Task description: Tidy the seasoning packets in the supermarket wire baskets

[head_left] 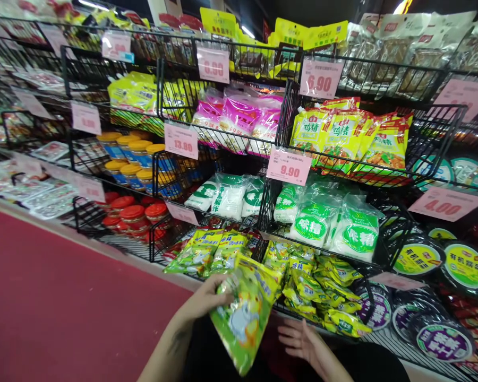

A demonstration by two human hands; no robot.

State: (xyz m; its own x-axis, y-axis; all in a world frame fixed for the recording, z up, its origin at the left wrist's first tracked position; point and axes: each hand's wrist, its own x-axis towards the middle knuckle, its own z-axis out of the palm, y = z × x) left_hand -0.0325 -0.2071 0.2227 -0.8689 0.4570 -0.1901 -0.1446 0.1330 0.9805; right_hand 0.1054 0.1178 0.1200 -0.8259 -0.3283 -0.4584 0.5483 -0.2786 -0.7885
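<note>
My left hand (210, 298) grips a yellow-green seasoning packet (245, 313) by its upper left edge, thumb on the front. The packet hangs tilted in front of the bottom shelf, with a cartoon picture on its face. To its right, my right hand (302, 339) is open with fingers apart, holding nothing. Just behind the held packet, similar yellow-green packets (201, 246) lie in the bottom wire basket. Smaller yellow packets (322, 286) are heaped in the basket to the right, above my right hand.
White-and-green bags (318, 217) sit one shelf up, below yellow-red bags (346, 132). Jars with red lids (133, 215) stand on the left. Round dark packs (444, 339) fill the lower right. Black wire dividers and pink price cards (289, 165) jut outward. Red floor (63, 302) spreads at lower left.
</note>
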